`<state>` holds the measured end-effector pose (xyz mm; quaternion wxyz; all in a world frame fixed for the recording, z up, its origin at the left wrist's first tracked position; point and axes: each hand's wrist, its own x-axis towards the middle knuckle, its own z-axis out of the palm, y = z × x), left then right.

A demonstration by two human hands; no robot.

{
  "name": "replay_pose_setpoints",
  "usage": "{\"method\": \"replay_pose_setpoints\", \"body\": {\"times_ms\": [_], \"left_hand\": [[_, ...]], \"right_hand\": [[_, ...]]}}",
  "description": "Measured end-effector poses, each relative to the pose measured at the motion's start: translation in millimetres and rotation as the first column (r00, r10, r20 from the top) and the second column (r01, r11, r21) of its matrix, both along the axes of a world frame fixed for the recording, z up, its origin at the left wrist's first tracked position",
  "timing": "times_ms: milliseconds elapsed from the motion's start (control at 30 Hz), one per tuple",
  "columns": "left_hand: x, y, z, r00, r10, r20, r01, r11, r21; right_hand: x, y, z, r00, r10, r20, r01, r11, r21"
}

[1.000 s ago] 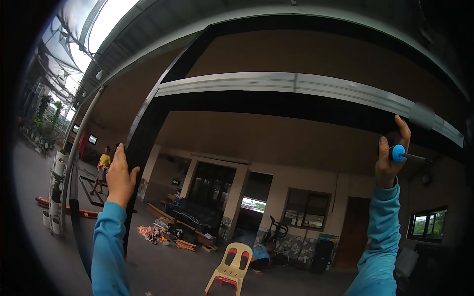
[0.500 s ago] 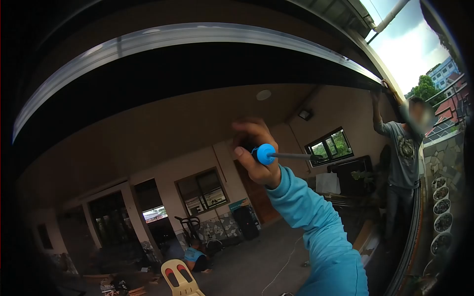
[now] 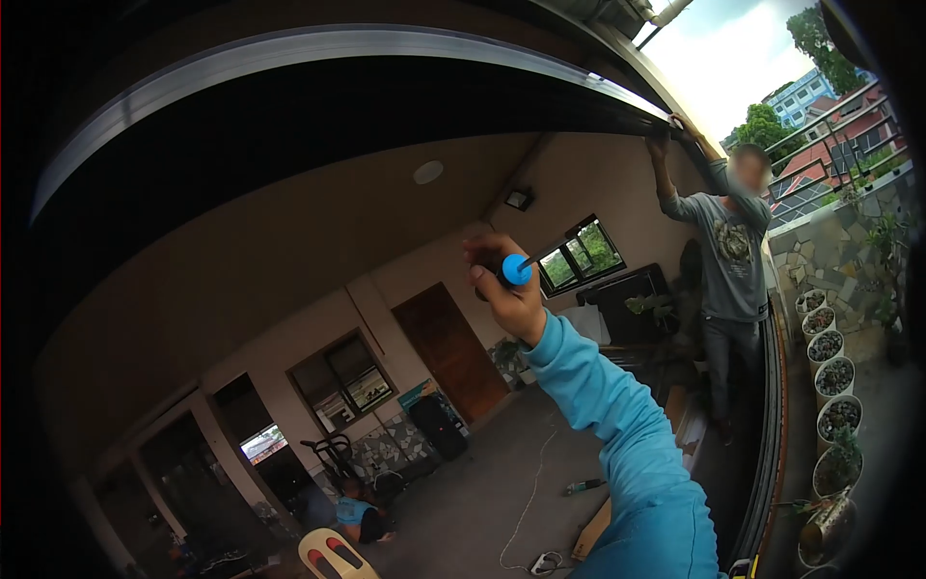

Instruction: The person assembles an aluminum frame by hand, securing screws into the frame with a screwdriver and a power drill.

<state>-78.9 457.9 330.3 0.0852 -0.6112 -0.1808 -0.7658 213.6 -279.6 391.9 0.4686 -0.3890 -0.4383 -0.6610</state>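
Note:
My right hand point(image 3: 508, 294), in a light blue sleeve, is raised near the middle of the view. Its fingers are curled round the dark handle of a screwdriver point(image 3: 517, 269) with a bright blue end. The grey shaft points up and to the right, across the wall window behind. Above the hand a long pale metal beam point(image 3: 338, 43) arches across the top; the hand and the beam are apart in the view. My left hand is out of view.
At the right a person in a grey shirt point(image 3: 735, 256) holds both hands up at the beam's end. Another person point(image 3: 355, 516) is low on the floor near a cream chair point(image 3: 333, 558). A power tool point(image 3: 585, 486), cord and row of pots point(image 3: 834, 376) also show.
The view has turned, so the room and the person at the right sit further left. Both of that person's hands now show at the beam. The screwdriver's shaft slants up more.

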Motion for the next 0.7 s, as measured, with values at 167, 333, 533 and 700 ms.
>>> {"method": "replay_pose_setpoints", "body": {"times_ms": [167,333,533,700], "left_hand": [[17.4,-11.6,-2.7,0.999,-0.043,0.002,0.043,0.998,-0.037],[40.4,-18.7,0.8,0.998,-0.069,-0.01,0.068,0.997,-0.043],[65.3,-23.3,10.3,0.996,-0.089,-0.02,0.088,0.995,-0.044],[83.9,-25.4,18.9,0.995,-0.092,-0.036,0.091,0.995,-0.051]], "right_hand": [[6.9,-16.4,-35.3,0.948,-0.312,0.064,0.316,0.946,-0.065],[30.6,-20.5,-83.1,0.897,-0.43,-0.1,0.407,0.893,-0.191],[104.8,-30.3,-142.0,0.855,-0.415,-0.312,0.341,0.902,-0.265],[160.7,-30.5,-194.3,0.783,-0.328,-0.528,0.164,0.928,-0.334]]}}
